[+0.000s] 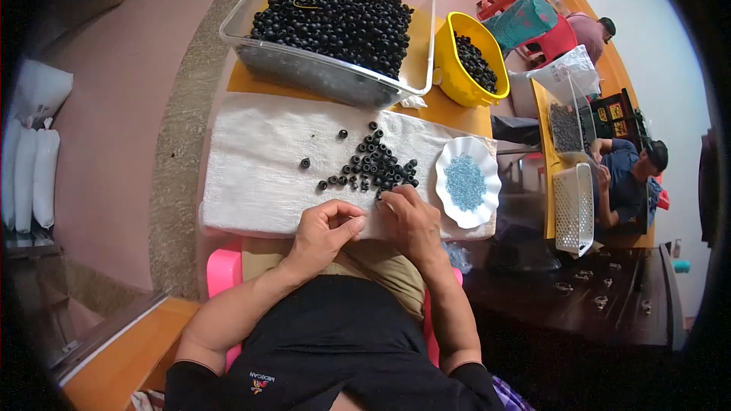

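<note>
I can't make out whether the left hand (324, 232), at 7 o'clock from the loose black beads (375, 161), grasps anything: its fingers nearly meet. The right hand (417, 221), at 5 o'clock, curls over the pile's near edge and hides its own fingertips from me, so I can't tell its grip either. Those beads lie on a white cloth (259, 160). At 11 o'clock, a clear bin (312, 78) brims with black beads; between 1 and 2, a yellow basket (457, 80) holds more. At 3, a scalloped white plate (468, 219) carries tiny pale-blue beads (464, 182).
</note>
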`<act>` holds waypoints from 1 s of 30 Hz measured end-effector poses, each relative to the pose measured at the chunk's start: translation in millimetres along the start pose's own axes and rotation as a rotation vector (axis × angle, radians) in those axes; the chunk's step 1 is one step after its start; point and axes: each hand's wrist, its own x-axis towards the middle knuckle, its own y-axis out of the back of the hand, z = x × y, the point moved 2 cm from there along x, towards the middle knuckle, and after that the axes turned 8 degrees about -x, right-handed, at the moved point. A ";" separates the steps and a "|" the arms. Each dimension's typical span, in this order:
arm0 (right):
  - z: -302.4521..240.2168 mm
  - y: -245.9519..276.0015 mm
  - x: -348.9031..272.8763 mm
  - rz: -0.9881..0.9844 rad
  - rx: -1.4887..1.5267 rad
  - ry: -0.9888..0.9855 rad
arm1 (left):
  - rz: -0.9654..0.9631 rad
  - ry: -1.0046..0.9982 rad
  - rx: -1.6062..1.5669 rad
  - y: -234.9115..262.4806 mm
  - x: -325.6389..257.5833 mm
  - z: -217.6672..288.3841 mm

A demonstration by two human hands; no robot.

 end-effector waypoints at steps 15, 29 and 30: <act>1.0 8.6 7.4 -0.027 -0.075 -0.104 | -0.004 0.024 0.068 -1.4 -1.5 1.0; 14.1 4.9 3.9 -0.009 -0.095 -0.094 | -0.035 -0.013 0.110 -0.5 0.0 -0.2; 14.8 4.6 3.9 -0.023 -0.088 -0.099 | -0.035 -0.013 0.111 -0.6 0.0 -0.3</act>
